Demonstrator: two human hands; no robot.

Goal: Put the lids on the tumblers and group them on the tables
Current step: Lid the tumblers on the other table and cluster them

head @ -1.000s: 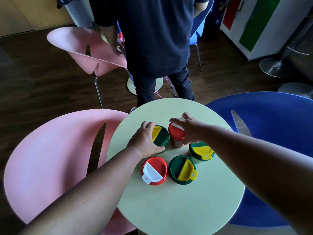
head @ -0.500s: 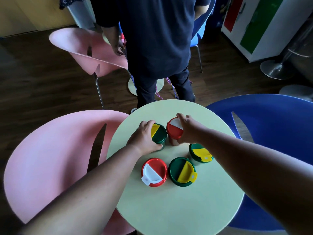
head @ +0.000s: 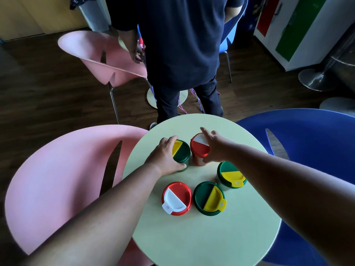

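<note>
On the round table (head: 201, 237) — left hand (head: 165, 156) grips green-lidded tumbler (head: 181, 152), right hand (head: 213, 148) clasps red-lidded tumbler (head: 198, 148).

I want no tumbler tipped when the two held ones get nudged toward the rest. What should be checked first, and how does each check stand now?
1. All five tumblers carry lids: ok.
2. Left hand has a grip on the far green tumbler: ok, fingers wrap its side.
3. Right hand has a grip on the far red tumbler: ok, though the index finger is lifted.
4. Lids pressed fully down: cannot tell from above.
5. Bare table between the held pair and the near red tumbler and near green tumbler: ok.
6. Right green tumbler clear of the right forearm: cannot tell, they look very close.
</note>
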